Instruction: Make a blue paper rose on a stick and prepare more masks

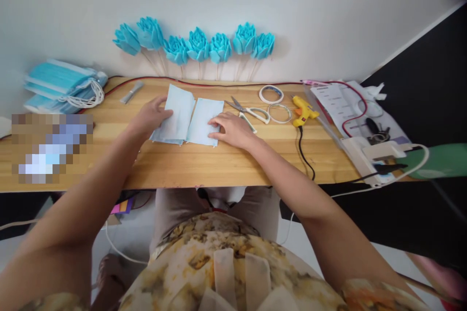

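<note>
My left hand (151, 114) grips the edge of a light blue rectangular fabric sheet (179, 112), thumb on its face, and tilts it up from the table. More of the same material shows under its lower edge. Beside it lies a second pale blue sheet (204, 116), flat on the wood. On the right edge of that sheet rests my right hand (233, 129), fingers slightly bent and apart. Scissors (251, 109) with white handles lie just beyond my right hand, partly hidden near the wrist.
Blue flowers (198, 44) on thin sticks lean against the wall. Folded face masks (60, 82) are piled at left. Tape rolls (271, 94), a yellow glue gun (303, 112) and a white power strip (361, 160) with cords occupy the right. A thin bundle (132, 92) lies at back left.
</note>
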`<action>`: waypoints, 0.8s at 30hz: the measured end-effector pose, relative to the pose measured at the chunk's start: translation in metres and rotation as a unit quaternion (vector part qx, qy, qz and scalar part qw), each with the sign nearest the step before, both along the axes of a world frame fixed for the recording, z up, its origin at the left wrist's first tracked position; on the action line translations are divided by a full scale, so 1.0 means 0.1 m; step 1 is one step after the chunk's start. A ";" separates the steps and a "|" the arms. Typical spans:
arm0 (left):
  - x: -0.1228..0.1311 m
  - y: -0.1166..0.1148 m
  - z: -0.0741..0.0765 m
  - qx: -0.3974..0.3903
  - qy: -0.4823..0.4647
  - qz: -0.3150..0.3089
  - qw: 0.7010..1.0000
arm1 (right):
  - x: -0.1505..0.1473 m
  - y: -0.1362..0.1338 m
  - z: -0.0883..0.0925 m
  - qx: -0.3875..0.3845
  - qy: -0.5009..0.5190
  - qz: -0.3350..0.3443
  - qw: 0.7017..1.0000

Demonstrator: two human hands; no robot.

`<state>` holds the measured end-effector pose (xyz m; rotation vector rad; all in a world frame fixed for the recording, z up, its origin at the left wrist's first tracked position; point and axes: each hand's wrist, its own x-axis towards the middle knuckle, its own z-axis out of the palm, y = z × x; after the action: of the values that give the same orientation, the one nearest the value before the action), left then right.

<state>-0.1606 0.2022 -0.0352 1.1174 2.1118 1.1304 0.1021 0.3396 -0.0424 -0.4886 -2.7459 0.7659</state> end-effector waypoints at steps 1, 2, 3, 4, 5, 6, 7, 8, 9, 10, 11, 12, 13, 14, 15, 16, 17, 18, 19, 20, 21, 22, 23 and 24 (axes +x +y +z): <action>0.00 -0.02 -0.02 -0.025 0.037 0.011 0.999 | -0.01 -0.01 -0.01 0.018 -0.011 0.004 1.000; 0.00 -0.03 -0.02 -0.043 0.068 0.027 0.996 | -0.02 -0.02 -0.01 0.029 -0.018 0.005 0.999; 0.00 -0.03 -0.02 -0.055 0.096 0.043 0.993 | -0.03 -0.03 -0.01 0.035 -0.023 0.005 0.999; 0.00 -0.03 -0.01 -0.058 0.123 0.047 0.990 | -0.04 -0.04 -0.02 0.036 -0.026 0.004 0.999; 0.01 -0.03 0.01 -0.060 0.147 0.048 0.986 | -0.05 -0.04 -0.02 0.035 -0.028 0.004 0.999; 0.01 -0.02 0.03 -0.062 0.169 0.047 0.983 | -0.05 -0.05 -0.01 0.035 -0.031 0.003 0.999; 0.02 -0.01 0.05 -0.064 0.188 0.044 0.979 | -0.05 -0.05 -0.01 0.034 -0.034 0.001 0.999; 0.03 -0.01 0.07 -0.066 0.202 0.039 0.976 | -0.05 -0.05 -0.01 0.034 -0.037 -0.001 0.999; 0.05 0.00 0.09 -0.068 0.210 0.034 0.975 | -0.05 -0.05 -0.01 0.035 -0.038 -0.001 0.999; 0.06 0.01 0.11 -0.071 0.215 0.029 0.974 | -0.05 -0.05 -0.01 0.036 -0.036 0.000 0.999; 0.07 0.02 0.13 -0.073 0.218 0.023 0.973 | -0.04 -0.04 -0.02 0.037 -0.033 0.004 0.999; 0.08 0.02 0.15 -0.076 0.221 0.017 0.972 | -0.03 -0.03 -0.02 0.036 -0.028 0.008 0.999; 0.09 0.02 0.16 -0.078 0.226 0.011 0.971 | -0.03 -0.02 -0.02 0.034 -0.021 0.013 0.999; 0.09 0.02 0.17 -0.082 0.233 0.004 0.969 | -0.02 -0.02 -0.02 0.031 -0.015 0.016 0.999; 0.08 0.02 0.17 -0.088 0.239 -0.005 0.967 | -0.01 -0.01 -0.02 0.030 -0.010 0.019 0.999; 0.08 0.01 0.17 -0.097 0.245 -0.013 0.964 | -0.01 -0.01 -0.02 0.030 -0.009 0.023 0.999; 0.07 0.00 0.17 -0.105 0.253 -0.017 0.962 | -0.01 -0.01 -0.02 0.034 -0.010 0.028 0.999; 0.07 -0.01 0.16 -0.108 0.265 -0.019 0.958 | -0.01 -0.01 -0.02 0.039 -0.013 0.034 0.999; 0.07 -0.02 0.15 -0.103 0.280 -0.015 0.954 | -0.01 -0.02 -0.02 0.044 -0.019 0.041 0.998; 0.08 -0.03 0.14 -0.086 0.296 -0.008 0.951 | -0.02 -0.03 -0.02 0.048 -0.026 0.047 0.997; 0.10 -0.03 0.14 -0.061 0.310 -0.001 0.949 | -0.03 -0.04 -0.01 0.049 -0.031 0.052 0.997; 0.14 -0.02 0.14 -0.031 0.315 0.002 0.949 | -0.03 -0.06 -0.01 0.049 -0.036 0.056 0.997; 0.18 0.00 0.15 -0.003 0.309 0.000 0.951 | -0.04 -0.07 -0.01 0.046 -0.041 0.058 0.996; 0.22 0.04 0.16 0.022 0.293 -0.004 0.956 | -0.05 -0.08 -0.01 0.044 -0.044 0.059 0.996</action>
<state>-0.1382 0.2057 -0.0188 1.6357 2.5167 0.9164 0.0967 0.3312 -0.0435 -0.3531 -2.8980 0.6616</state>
